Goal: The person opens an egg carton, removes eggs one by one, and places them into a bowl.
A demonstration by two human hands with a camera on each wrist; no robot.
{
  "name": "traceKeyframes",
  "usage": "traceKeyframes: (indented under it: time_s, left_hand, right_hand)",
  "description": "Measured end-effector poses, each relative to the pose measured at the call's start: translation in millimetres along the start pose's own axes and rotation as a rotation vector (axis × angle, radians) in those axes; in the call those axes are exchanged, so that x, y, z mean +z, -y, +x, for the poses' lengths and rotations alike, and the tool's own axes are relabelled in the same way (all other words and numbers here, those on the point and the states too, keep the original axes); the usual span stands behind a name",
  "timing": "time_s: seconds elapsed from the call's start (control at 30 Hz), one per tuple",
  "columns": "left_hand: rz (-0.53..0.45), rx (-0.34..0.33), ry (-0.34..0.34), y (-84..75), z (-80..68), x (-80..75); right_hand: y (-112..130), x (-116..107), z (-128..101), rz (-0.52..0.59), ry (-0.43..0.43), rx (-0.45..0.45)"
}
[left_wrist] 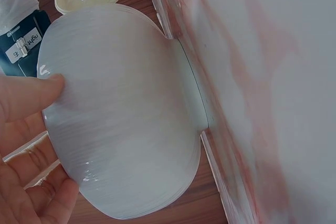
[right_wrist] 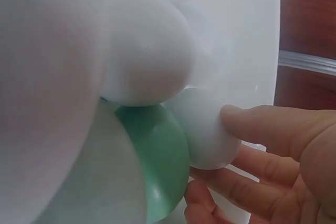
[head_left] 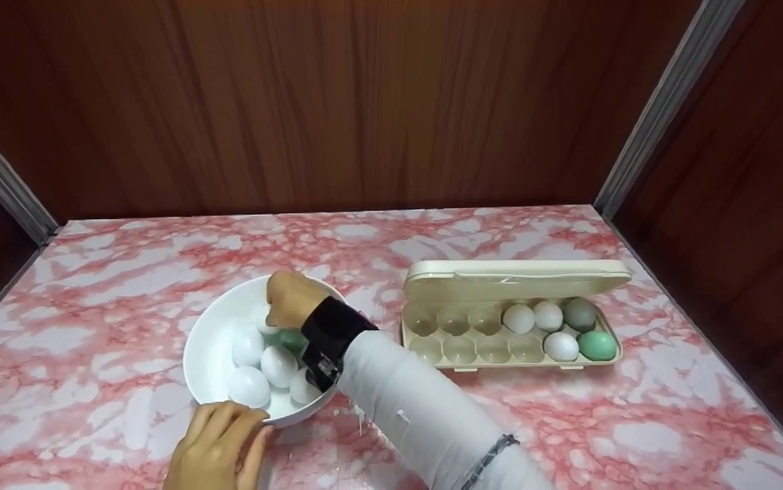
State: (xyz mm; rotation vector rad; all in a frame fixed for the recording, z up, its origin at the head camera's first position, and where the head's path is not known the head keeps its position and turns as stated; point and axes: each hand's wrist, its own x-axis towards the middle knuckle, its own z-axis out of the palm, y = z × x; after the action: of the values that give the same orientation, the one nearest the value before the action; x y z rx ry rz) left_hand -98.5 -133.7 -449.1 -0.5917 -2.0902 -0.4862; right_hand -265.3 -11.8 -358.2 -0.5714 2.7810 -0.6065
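White eggs and one green egg [head_left: 291, 338] are lying heaped in a white bowl [head_left: 209, 347] on the pink-marbled bench [head_left: 92, 286], and the person is working among them with both hands. Their right hand [head_left: 294, 299] is reaching down into the far side of the bowl, and in the right wrist view its thumb and fingers [right_wrist: 252, 121] are curling round a white egg [right_wrist: 205, 129] that is lying just beside the green one; that grip looks to be closing on the egg, not yet lifting it. Their left hand [head_left: 218, 442] is steadying the bowl at its near rim, thumb pressing the outer wall. To the right, well apart from the bowl, an open beige egg carton [head_left: 508, 320] is holding five eggs at its right end, with the left cups bare. To my eye the picking step is under way; lifting next would call for a gentle, even squeeze and a straight rise clear of the neighbouring eggs.
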Motion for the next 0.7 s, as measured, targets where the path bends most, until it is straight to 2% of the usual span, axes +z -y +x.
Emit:
traceKeyframes:
  time_s: [0.27, 0.7]
  left_hand:
    - [0.000, 0.018, -0.014, -0.3, 0.2, 1.5]
    - [0.000, -0.006, -0.008, -0.6, 0.7, 0.4]
  right_hand:
    - [1.7, -2.4, -4.7, -0.029, 0.011, 0.006]
    - [4.9, -20.9, -19.1, 0.081, -0.035, 0.027]
